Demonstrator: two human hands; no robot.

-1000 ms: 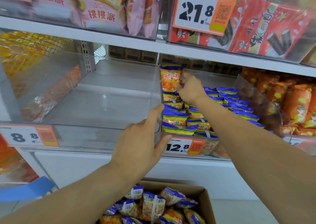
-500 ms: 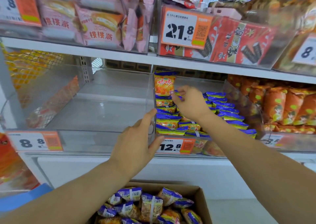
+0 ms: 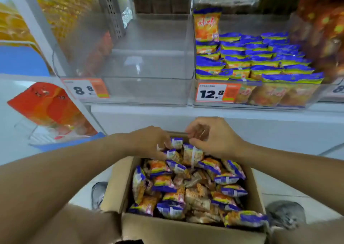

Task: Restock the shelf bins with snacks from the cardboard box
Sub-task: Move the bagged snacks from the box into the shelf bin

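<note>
Both hands were down in the far end of the cardboard box (image 3: pixel 119 184), right over the heap of snack packs (image 3: pixel 188 186). The left hand (image 3: pixel 149 141) had its fingers curled onto a small pack (image 3: pixel 176 143) at the back edge, though I couldn't tell how firm that hold was. The right hand (image 3: pixel 214 139) was curled in just above a taller pack with a white strip (image 3: pixel 192 154), fingertips touching or nearly touching its top; can't say it was really pinched. That pack stood roughly upright, long axis pointing up toward the shelf, directly under the right hand, so that hand looked the nearer one for it. The half-filled bin with the 12.8 tag (image 3: pixel 212 92) sat up and ahead on the right, and the empty bin (image 3: pixel 149 87) up and slightly left.
</note>
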